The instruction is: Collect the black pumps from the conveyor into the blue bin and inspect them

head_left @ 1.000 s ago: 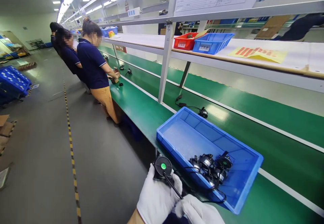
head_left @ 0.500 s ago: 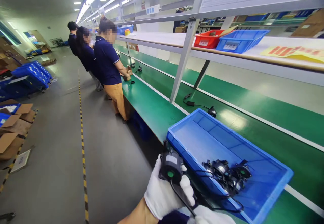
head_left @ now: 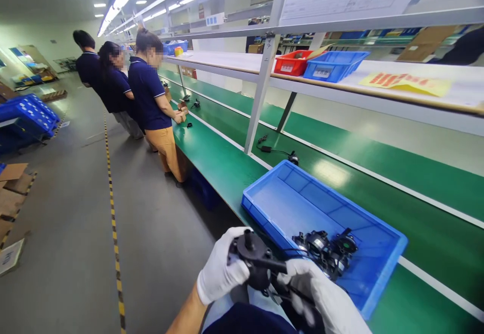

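Both my hands wear white gloves and hold one small black pump-like part (head_left: 254, 261) in front of the bench edge. My left hand (head_left: 220, 272) grips its round body from the left. My right hand (head_left: 321, 296) pinches the black cable and side stub coming off the part. Just beyond the hands sits a blue plastic tray (head_left: 287, 198) on the green bench, with several more black parts (head_left: 327, 248) bunched in its near right corner.
The green bench with a conveyor belt (head_left: 351, 173) runs away to the left. A black cabled part (head_left: 291, 158) lies on it behind the tray. Three people (head_left: 151, 97) stand at the bench further along. Red bin (head_left: 289, 63) and blue bin (head_left: 333, 64) sit on the shelf above. Blue crates (head_left: 26, 117) and cardboard stand on the floor left.
The black part has been turned over in my hands: its green-dotted face no longer shows and a stub points up. My right hand has risen into view and gripped the cable.
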Demonstrator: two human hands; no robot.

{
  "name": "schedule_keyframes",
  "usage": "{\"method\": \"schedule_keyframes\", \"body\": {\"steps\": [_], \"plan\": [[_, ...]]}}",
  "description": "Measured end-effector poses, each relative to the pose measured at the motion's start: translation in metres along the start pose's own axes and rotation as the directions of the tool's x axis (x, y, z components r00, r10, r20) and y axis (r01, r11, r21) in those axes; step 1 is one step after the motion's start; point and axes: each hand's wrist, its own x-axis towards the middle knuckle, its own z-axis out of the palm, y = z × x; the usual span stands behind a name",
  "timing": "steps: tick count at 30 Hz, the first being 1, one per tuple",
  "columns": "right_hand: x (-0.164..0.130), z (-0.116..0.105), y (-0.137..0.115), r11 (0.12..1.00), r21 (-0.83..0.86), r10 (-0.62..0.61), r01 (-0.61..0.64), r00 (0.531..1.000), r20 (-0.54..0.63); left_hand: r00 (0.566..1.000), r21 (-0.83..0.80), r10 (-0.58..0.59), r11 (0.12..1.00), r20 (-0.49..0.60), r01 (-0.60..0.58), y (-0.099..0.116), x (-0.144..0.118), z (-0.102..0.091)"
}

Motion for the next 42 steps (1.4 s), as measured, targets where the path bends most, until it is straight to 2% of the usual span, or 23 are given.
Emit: {"method": "schedule_keyframes", "body": {"steps": [2, 3, 5, 7, 11, 15, 18, 23, 26, 28, 34, 38, 42], "plan": [[0.009, 0.004, 0.01, 0.999, 0.033, 0.006, -0.007, 0.999, 0.032, 0.985, 0.367, 0.168, 0.915, 0.025, -0.166, 0.004, -0.007, 0.0], [0.013, 0.007, 0.016, 0.998, 0.053, 0.014, -0.016, 0.999, 0.037, 0.971, 0.476, 0.237, 0.85, 0.034, -0.225, 0.004, -0.011, 0.001], [0.019, 0.011, 0.025, 0.993, 0.114, 0.036, -0.041, 0.998, 0.047, 0.94, 0.584, 0.338, 0.754, 0.048, -0.301, -0.001, -0.017, 0.003], [0.019, 0.012, 0.025, 0.984, 0.173, 0.041, -0.048, 0.998, 0.042, 0.916, 0.631, 0.399, 0.699, 0.047, -0.337, -0.007, -0.02, 0.005], [0.01, 0.003, 0.005, 0.99, 0.141, -0.027, 0.018, 0.997, 0.066, 0.895, 0.663, 0.445, 0.663, 0.024, -0.347, -0.017, -0.022, 0.003], [0.008, -0.003, -0.011, 0.992, 0.103, -0.089, 0.078, 0.991, 0.104, 0.896, 0.639, 0.444, 0.693, -0.012, -0.334, -0.022, -0.021, 0.0], [0.011, -0.002, -0.01, 0.993, 0.078, -0.095, 0.088, 0.991, 0.091, 0.899, 0.634, 0.437, 0.703, -0.028, -0.321, -0.023, -0.02, 0.0], [0.015, -0.001, -0.008, 0.997, 0.068, -0.047, 0.041, 0.996, 0.079, 0.914, 0.653, 0.405, 0.687, 0.02, -0.319, -0.018, -0.018, -0.001], [0.019, -0.002, -0.01, 0.992, 0.075, -0.107, 0.101, 0.992, 0.072, 0.922, 0.653, 0.386, 0.691, 0.027, -0.308, -0.016, -0.017, -0.002], [0.022, -0.002, -0.011, 0.988, 0.08, -0.135, 0.129, 0.988, 0.074, 0.928, 0.652, 0.372, 0.7, 0.016, -0.291, -0.016, -0.016, -0.003], [0.026, -0.001, -0.015, 0.991, 0.083, -0.117, 0.109, 0.988, 0.105, 0.94, 0.633, 0.339, 0.735, -0.032, -0.243, -0.016, -0.015, -0.002], [0.027, -0.002, -0.013, 0.992, 0.084, -0.108, 0.099, 0.988, 0.111, 0.928, 0.654, 0.371, 0.705, -0.01, -0.275, -0.013, -0.012, -0.001], [0.026, -0.005, -0.009, 0.993, 0.101, -0.078, 0.066, 0.991, 0.112, 0.897, 0.7, 0.44, 0.629, 0.039, -0.339, -0.009, -0.009, 0.002]]}}
